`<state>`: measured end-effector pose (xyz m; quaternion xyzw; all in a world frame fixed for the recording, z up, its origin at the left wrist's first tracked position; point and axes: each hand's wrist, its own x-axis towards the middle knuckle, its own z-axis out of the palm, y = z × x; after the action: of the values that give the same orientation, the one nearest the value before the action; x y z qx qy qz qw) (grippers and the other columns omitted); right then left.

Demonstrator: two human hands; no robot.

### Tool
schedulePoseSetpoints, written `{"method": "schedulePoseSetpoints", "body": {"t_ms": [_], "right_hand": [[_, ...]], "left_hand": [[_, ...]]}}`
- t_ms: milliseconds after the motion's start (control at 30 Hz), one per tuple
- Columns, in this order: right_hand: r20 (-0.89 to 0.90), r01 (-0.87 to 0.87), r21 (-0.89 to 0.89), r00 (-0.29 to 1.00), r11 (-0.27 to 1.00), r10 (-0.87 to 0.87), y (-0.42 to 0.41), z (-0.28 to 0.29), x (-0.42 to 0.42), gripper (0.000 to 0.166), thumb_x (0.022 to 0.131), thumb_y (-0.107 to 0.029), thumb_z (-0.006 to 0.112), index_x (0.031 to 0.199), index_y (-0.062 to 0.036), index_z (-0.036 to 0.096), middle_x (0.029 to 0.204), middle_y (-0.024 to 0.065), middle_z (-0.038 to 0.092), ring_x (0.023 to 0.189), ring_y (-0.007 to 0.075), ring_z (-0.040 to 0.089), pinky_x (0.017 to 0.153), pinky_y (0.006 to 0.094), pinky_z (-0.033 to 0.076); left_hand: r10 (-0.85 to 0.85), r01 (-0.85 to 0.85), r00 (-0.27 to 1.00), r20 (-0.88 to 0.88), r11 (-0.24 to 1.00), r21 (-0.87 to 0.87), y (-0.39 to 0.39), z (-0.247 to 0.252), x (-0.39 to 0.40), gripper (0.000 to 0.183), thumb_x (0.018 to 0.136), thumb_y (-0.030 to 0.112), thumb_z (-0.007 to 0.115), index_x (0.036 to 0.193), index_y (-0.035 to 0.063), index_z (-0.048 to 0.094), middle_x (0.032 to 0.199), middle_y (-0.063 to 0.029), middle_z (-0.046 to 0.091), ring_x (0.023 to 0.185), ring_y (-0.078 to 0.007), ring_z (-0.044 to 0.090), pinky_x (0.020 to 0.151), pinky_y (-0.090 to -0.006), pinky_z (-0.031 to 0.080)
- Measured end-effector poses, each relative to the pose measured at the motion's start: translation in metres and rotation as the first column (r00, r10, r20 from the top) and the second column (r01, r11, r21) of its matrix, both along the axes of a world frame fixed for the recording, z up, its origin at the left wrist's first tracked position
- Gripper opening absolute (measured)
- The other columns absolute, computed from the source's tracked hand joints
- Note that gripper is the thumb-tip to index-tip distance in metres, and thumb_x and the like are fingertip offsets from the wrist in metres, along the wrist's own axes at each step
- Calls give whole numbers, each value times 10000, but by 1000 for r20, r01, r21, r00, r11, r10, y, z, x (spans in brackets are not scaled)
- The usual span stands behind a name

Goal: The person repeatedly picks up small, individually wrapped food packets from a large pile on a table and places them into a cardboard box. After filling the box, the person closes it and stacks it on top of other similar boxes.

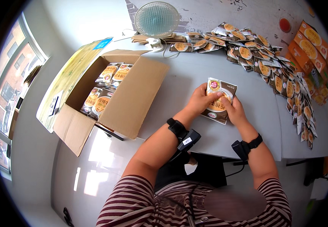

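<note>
A brown and white food sachet (pixel 220 109) with an orange bowl picture and printed writing is held above the grey table (pixel 178 93). My left hand (pixel 202 99) grips its left side, thumb on the front. On its right side my right hand (pixel 235 110) also holds it, thumb across the face. To the left stands an open cardboard box (pixel 149 85), its flaps folded out. Inside it, several similar sachets (pixel 101 102) lie in two groups. A long heap of such sachets (pixel 264 66) curves along the table's back and right side.
A desk fan (pixel 156 21) stands at the back beside flat cardboard pieces (pixel 171 38). Orange printed cartons (pixel 308 54) are at the far right. A wood-patterned surface (pixel 60 85) lies under and beyond the box. A cable (pixel 171 56) trails from the fan.
</note>
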<state>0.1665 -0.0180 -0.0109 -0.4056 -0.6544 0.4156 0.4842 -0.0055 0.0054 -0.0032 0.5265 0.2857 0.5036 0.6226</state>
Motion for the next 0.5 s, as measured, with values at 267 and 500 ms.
{"method": "schedulePoseSetpoints", "body": {"t_ms": [267, 500], "right_hand": [[-99, 125, -129, 985, 984, -138, 11, -2, 13, 489, 970, -437, 405, 937, 8, 603, 904, 45, 591, 826, 114, 510, 762, 256, 416], [-115, 190, -187, 970, 964, -213, 18, -6, 17, 506, 964, -450, 417, 949, 20, 603, 905, 53, 595, 830, 123, 517, 766, 256, 419]], "left_hand": [[-102, 100, 992, -80, 995, -31, -2, -3, 0, 392, 836, 161, 690, 1120, -27, 496, 1001, -87, 639, 871, -134, 635, 774, -272, 531], [-182, 182, 983, 14, 973, -143, 2, -4, -3, 439, 830, 181, 696, 1148, -26, 477, 1059, -120, 621, 917, -156, 629, 816, -296, 520]]}}
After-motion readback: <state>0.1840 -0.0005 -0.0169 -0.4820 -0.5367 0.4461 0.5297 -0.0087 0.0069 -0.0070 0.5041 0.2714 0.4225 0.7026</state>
